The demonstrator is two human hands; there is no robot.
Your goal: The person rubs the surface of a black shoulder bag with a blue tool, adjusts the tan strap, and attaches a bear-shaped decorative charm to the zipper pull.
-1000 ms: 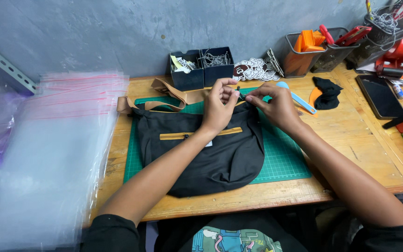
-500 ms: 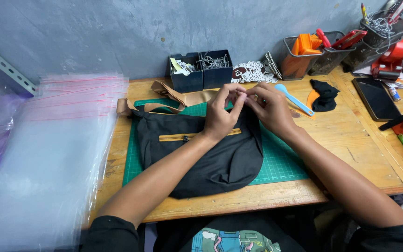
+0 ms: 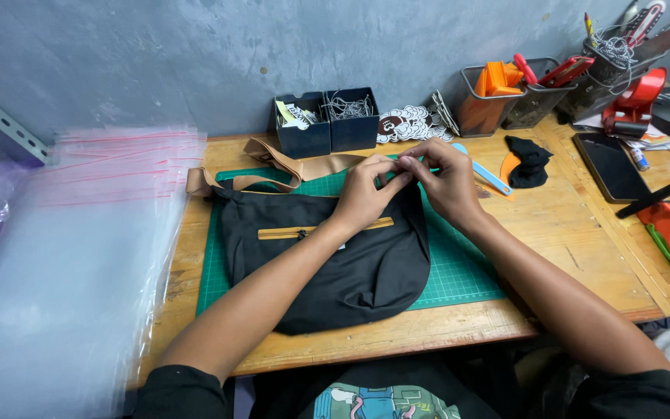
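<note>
Two bare hands meet at the top edge of a black fabric sling bag with a tan zipper (image 3: 327, 256), which lies flat on a green gridded cutting mat (image 3: 459, 271) in the middle of the wooden tabletop (image 3: 583, 256). The left hand (image 3: 362, 194) and the right hand (image 3: 447, 182) both have their fingertips pinched together on something small at the bag's upper rim; what exactly they grip is too small to tell. Lying flat, the bag stays steady while its edge is worked, or so it seems. Its tan webbing strap (image 3: 281, 163) trails off toward the wall. Just behind stand two dark square bins (image 3: 335, 128) of small parts, within easy reach. A stack of clear plastic bags with red seal strips (image 3: 79, 256) lies at the left. A wire basket with orange tools (image 3: 490, 105) and a dark tablet (image 3: 610, 167) sit at the right.
</note>
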